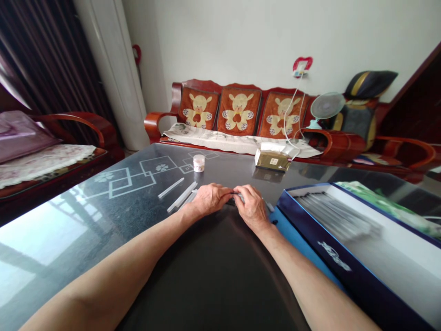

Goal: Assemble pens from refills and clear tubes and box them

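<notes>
Over the near part of the dark table (138,216), my left hand (212,198) and my right hand (252,205) meet almost fingertip to fingertip. Both are closed in a pinch around something small, thin and dark (235,193), mostly hidden by the fingers; its kind cannot be made out. Left of my left hand lie several slim whitish translucent sticks (182,196), some of them close together, with a single stick (171,188) apart from the rest. A pale end of another slim piece (270,208) shows just beside my right hand.
To the right, an open dark blue box (310,239) with white lining holds a row of slim clear-and-grey sticks (339,216). A small white jar (199,163) and a gold tissue box (273,159) stand farther back. Beyond the table is a wooden sofa (159,122) with bear cushions.
</notes>
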Tool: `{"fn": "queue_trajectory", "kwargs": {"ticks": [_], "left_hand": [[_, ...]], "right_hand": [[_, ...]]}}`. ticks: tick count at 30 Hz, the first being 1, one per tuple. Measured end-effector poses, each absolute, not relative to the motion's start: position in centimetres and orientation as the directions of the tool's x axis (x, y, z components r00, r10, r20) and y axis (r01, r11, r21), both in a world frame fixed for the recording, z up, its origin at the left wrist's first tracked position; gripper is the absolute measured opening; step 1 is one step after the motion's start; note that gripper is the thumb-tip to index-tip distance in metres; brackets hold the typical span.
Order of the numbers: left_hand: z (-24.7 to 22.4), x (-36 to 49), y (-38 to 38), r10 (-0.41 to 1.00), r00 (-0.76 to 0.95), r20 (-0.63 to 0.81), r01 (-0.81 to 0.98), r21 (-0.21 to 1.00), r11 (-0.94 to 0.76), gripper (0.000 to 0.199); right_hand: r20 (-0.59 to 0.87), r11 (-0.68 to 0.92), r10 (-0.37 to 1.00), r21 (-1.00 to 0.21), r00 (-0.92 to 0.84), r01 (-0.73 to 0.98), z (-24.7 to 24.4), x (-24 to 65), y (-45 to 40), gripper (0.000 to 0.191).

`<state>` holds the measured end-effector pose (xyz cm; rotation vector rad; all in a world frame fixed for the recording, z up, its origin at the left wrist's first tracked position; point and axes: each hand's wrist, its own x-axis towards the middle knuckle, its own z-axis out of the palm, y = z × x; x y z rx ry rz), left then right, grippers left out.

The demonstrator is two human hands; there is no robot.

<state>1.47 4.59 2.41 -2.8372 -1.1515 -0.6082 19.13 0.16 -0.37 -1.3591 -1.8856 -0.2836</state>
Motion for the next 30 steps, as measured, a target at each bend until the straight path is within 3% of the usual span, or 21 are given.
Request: {"fn": "queue_trajectory", "kwargs": {"ticks": [7, 12, 17, 19, 21, 23, 27, 30], "left_hand": [[2.3, 1.9, 4.4, 0.737, 0.521, 0.43, 0.741, 0.2, -0.641, 0.03], [1.7, 1.9, 4.6, 0.678, 0.588, 0.441, 0.702, 0.138, -0.699, 0.037], [1.2, 2.4, 4.1, 0.653, 0.629, 0.422, 0.694, 0.073, -0.716, 0.045], [1.1, 2.5, 4.0, 0.665, 0.628, 0.405, 0.71, 0.051, -0.702, 0.048], [1.2, 2.4, 3.9, 0.673, 0.632, 0.384, 0.717, 0.038, -0.696, 0.049], [1.3, 2.3, 3.8, 0.677, 0.633, 0.376, 0.717, 0.046, -0.696, 0.047], [1.5, 2.3, 3.7, 0.67, 0.641, 0.374, 0.697, 0.083, -0.712, 0.041], [1.6, 2.2, 3.7, 0.667, 0.639, 0.384, 0.689, 0.099, -0.718, 0.038]], "right_hand": [[0.749, 0.413, 0.663, -0.37, 0.005, 0.832, -0.2, 20.2, 0.5, 0.023], [0.7, 0.384, 0.71, -0.466, 0.067, 0.797, -0.2, 19.6, 0.6, 0.026], [0.619, 0.424, 0.786, -0.539, 0.001, 0.728, 0.7, 18.9, 0.4, 0.038], [0.561, 0.336, 0.827, -0.542, 0.033, 0.77, 2.1, 19.8, 0.2, 0.038], [0.463, 0.157, 0.882, -0.467, 0.089, 0.87, 4.2, 21.3, -0.3, 0.03], [0.279, 0.003, 0.956, -0.317, 0.09, 0.949, 6.1, 23.0, -1.2, 0.021], [-0.055, -0.14, 0.989, -0.113, 0.135, 0.984, 7.6, 25.0, -2.8, 0.013], [-0.132, -0.245, 0.963, -0.059, 0.236, 0.968, 6.2, 25.4, -2.6, 0.015]]}}
